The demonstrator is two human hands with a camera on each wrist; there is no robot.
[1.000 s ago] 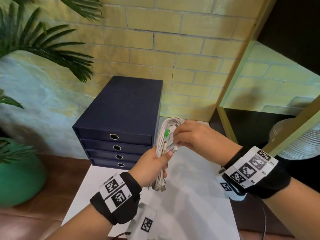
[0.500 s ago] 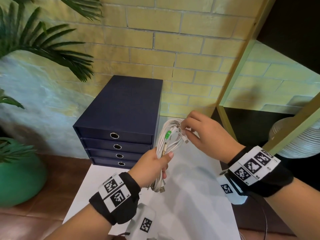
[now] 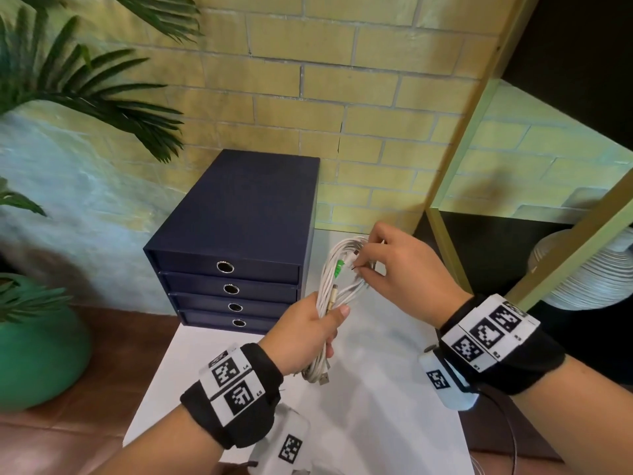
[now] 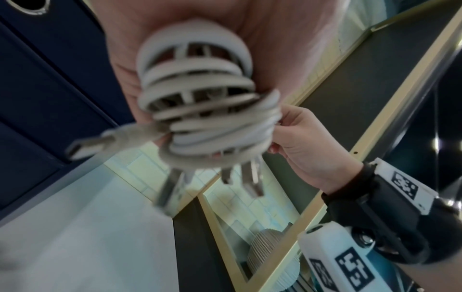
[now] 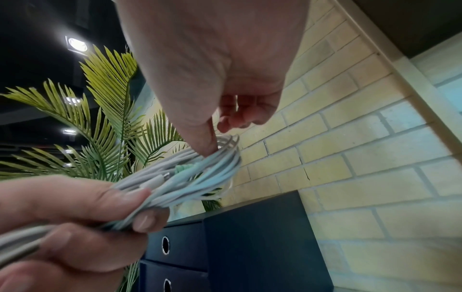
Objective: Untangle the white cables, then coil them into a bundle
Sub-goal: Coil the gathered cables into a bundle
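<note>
A bundle of white cables [image 3: 337,281] wound into a long coil hangs above the white table [image 3: 376,423]. One green plug [image 3: 339,267] and a gold plug show among its strands. My left hand [image 3: 308,332] grips the coil round its lower middle, with metal plugs dangling below the fist [image 4: 252,181]. My right hand [image 3: 394,265] pinches strands at the upper end of the coil [image 5: 222,156], thumb pressed onto the cables. The left wrist view shows the loops [image 4: 200,110] end-on and blurred.
A dark blue drawer box [image 3: 233,241] with several drawers stands on the table just left of the coil. A yellow brick wall is behind. A wooden shelf frame [image 3: 459,166] with a white ribbed vase [image 3: 582,275] is at the right. A green plant pot [image 3: 37,344] stands at the left.
My right hand has moved from the middle of the coil up to its top end and closed on the strands there. The left hand keeps its grip in the same place.
</note>
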